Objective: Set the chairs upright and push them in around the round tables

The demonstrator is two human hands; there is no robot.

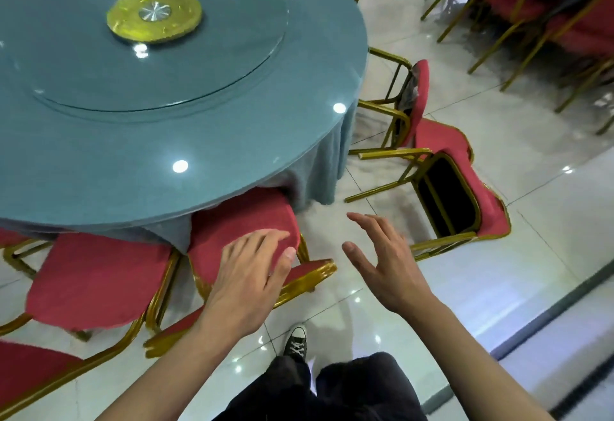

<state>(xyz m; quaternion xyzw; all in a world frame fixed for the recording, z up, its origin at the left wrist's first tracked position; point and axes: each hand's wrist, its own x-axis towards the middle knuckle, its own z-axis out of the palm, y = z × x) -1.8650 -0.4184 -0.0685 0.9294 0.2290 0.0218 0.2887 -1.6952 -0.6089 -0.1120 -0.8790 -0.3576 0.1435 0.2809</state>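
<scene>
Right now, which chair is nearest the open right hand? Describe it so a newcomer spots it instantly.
Start at the round blue table and go to its right edge. Two red chairs lie tipped there; take the nearer chair, just beyond the right hand. Its black underside faces up.

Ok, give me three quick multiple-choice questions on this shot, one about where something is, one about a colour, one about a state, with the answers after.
1. Where does the left hand rest?
A. On the red back of the chair pushed in at the round table
B. On the glass turntable
C. On a tipped chair's leg

2. What colour is the tablecloth?
A. White
B. Grey-blue
C. Yellow

3. How do the two chairs right of the table stand?
A. Upright and pushed in
B. Stacked on the table
C. Tipped over on the floor

Answers:
1 A, the palm lies on the padded backrest, thumb over its edge.
2 B, grey-blue cloth covers the top and hangs in folds.
3 C, their gold legs point sideways and one seat's black underside shows.
</scene>
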